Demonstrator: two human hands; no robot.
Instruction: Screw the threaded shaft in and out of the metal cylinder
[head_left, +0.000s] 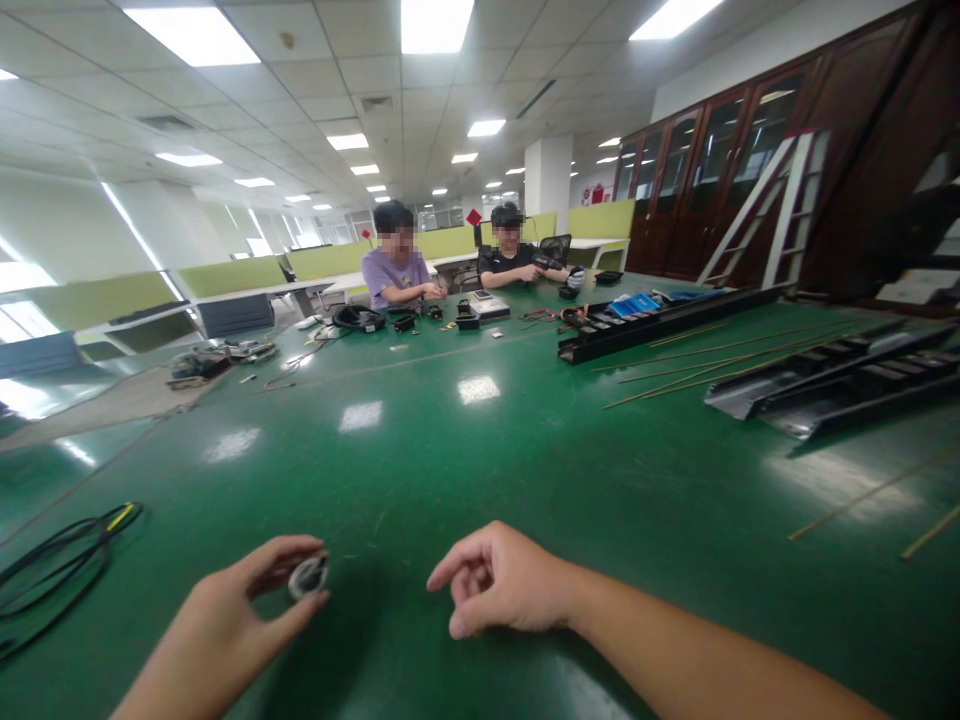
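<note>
Between the thumb and fingers of my left hand [247, 605] is a small round grey-white part with a dark centre [308, 577]; its exact kind is too blurred to tell. My right hand [510, 585] hovers over the green table [420, 470] to the right of it, apart from the part. Its fingers are loosely curled, with the thumb and index finger spread and nothing between them. Left of my left hand, a coiled black cable [71, 560] with a yellow tag lies on the table.
Black metal channels [832, 390] and thin rods [675, 385] lie at the right. A long black channel [645, 325] bears blue packets. Two people sit across the table behind black parts [466, 321] and a cable coil [358, 318]. Tangled items [217, 360] lie far left; a stepladder [787, 215] stands behind.
</note>
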